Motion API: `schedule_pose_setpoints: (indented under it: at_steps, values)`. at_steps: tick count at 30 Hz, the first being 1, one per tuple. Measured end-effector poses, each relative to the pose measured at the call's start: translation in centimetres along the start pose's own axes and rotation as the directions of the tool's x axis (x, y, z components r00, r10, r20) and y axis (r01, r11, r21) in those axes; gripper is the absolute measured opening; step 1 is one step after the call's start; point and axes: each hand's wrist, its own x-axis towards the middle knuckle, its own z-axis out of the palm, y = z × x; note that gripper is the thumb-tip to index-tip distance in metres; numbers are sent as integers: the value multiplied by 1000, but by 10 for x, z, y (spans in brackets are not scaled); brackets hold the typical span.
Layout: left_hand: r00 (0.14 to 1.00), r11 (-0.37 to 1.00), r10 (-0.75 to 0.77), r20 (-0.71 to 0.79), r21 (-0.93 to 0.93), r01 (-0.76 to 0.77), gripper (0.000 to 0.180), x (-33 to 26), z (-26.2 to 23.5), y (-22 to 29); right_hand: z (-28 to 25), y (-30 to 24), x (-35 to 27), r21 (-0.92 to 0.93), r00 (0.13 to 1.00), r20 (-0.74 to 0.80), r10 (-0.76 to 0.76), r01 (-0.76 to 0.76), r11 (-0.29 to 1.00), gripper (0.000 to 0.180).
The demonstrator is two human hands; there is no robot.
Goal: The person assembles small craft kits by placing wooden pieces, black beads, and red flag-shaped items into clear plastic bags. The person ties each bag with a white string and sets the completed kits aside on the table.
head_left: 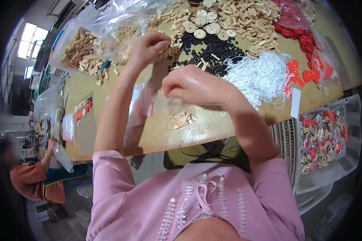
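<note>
My left hand [147,50] is over the far side of the table, beside a pile of small brown wooden pieces [171,53]. Its fingers are curled together; what they hold, if anything, is hidden. Nearer the middle, my right hand [201,85] is closed on the upper part of a small clear plastic bag [173,107]. Light wooden pieces [182,119] show in the lower part of the bag, just above the table. Small black beads [213,50] are spread beyond my right hand, with a few wooden sticks among them. A heap of white string [258,78] lies right of that hand.
Round wooden discs [201,22], wooden blocks [251,20] and red pieces [301,38] are piled at the back. A plastic tub [74,52] of wooden pieces stands left. Flat plastic bags [138,106] lie nearby. A filled crate [330,136] stands right; a person [36,176] sits left.
</note>
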Motion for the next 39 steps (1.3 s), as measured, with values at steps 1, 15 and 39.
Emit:
schedule_pose_setpoints:
  at_steps: [1, 15, 39]
  values:
    - [999, 993, -21, 39, 115, 16, 20, 12, 13, 7, 3, 5, 0, 4, 1000, 9, -21, 21, 1000, 12]
    - [919, 752, 326, 220, 529, -393, 24, 75, 63, 0, 1, 8, 1, 18, 999, -11, -33, 33, 999, 13]
    - [987, 906, -73, 142, -404, 125, 20, -9, -3, 32, -8, 32, 8, 32, 997, -58, 47, -45, 998, 12]
